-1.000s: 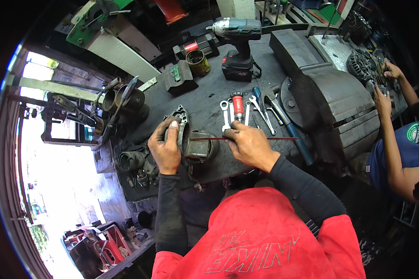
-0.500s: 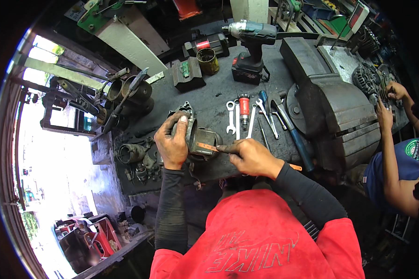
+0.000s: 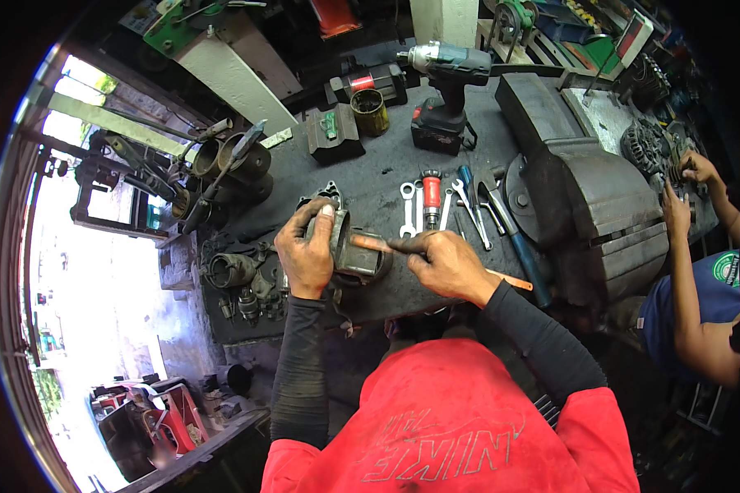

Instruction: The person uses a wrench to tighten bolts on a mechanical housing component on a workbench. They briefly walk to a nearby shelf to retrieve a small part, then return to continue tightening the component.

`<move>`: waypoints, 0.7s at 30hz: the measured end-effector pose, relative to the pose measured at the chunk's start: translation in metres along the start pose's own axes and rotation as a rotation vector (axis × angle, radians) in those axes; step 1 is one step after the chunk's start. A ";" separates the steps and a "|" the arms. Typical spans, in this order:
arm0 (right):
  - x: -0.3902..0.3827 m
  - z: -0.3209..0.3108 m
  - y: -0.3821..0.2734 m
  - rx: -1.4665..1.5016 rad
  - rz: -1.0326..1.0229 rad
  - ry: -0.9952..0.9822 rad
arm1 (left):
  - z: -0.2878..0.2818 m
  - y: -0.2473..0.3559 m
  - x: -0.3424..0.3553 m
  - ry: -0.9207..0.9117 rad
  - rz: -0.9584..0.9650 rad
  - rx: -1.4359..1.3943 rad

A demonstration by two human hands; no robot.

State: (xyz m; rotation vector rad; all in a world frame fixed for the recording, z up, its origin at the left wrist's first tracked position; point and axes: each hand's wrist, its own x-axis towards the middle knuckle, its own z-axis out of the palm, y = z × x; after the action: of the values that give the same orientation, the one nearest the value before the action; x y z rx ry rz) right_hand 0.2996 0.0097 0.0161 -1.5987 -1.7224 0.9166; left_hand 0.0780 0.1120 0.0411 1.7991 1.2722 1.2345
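My left hand (image 3: 307,253) is closed around a grey cast-metal housing (image 3: 360,260), its thumb over the rim. The housing lies tilted near the bench's front edge, its open side facing right. In my right hand (image 3: 446,264) is a thin, flat orange blade (image 3: 510,279), much like a hacksaw blade, gripped with the index finger stretched along it. The blade's left end rests against or just inside the housing; exact contact cannot be made out. Its rounded other end sticks out past my right wrist.
Spanners (image 3: 407,209), a red air tool (image 3: 432,195) and a blue-handled hammer (image 3: 522,246) lie beyond my right hand. A cordless impact wrench (image 3: 446,94) stands behind them. A large bench vise (image 3: 600,197) is at right, near a co-worker's hands (image 3: 678,205). Greasy parts (image 3: 247,279) sit left.
The blade has slid left and slightly up across the housing's opening, and my right hand has shifted a little with it. My left hand keeps its hold on the housing.
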 end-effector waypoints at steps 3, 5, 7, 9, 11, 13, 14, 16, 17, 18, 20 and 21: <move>0.000 -0.003 -0.005 -0.108 -0.081 -0.187 | 0.000 0.001 0.000 0.004 0.002 -0.002; 0.000 -0.006 -0.008 -0.028 -0.054 -0.128 | 0.001 0.001 0.000 0.006 0.004 -0.014; 0.000 -0.007 -0.009 -0.185 -0.061 0.021 | 0.001 0.000 0.000 0.011 0.002 -0.031; 0.000 -0.007 -0.011 -0.082 -0.034 -0.244 | 0.000 0.001 0.000 0.003 0.003 -0.006; 0.001 -0.010 -0.011 0.104 0.051 -0.170 | 0.001 0.000 0.001 -0.001 0.001 -0.009; 0.000 -0.008 -0.014 -0.040 0.009 -0.157 | 0.001 0.000 0.000 0.007 0.001 -0.030; -0.001 -0.007 -0.016 -0.126 0.018 -0.168 | 0.000 0.001 0.000 0.006 -0.010 -0.025; -0.001 -0.011 -0.017 0.106 0.064 -0.232 | 0.001 0.001 0.000 0.005 0.004 -0.014; 0.000 -0.018 -0.015 0.200 0.103 -0.202 | 0.002 0.001 0.001 0.001 -0.016 -0.022; 0.000 -0.021 -0.014 0.113 0.190 -0.146 | 0.003 0.000 0.002 0.005 -0.022 -0.028; -0.005 -0.013 -0.015 0.029 0.073 -0.212 | 0.001 0.001 0.000 -0.001 -0.017 -0.017; -0.004 -0.010 -0.014 0.002 0.007 -0.244 | 0.000 0.001 0.001 -0.002 0.001 -0.006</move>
State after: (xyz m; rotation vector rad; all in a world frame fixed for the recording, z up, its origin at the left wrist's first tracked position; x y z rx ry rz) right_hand 0.3002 0.0061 0.0334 -1.5442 -1.8790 1.1563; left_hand 0.0789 0.1125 0.0425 1.7964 1.2659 1.2354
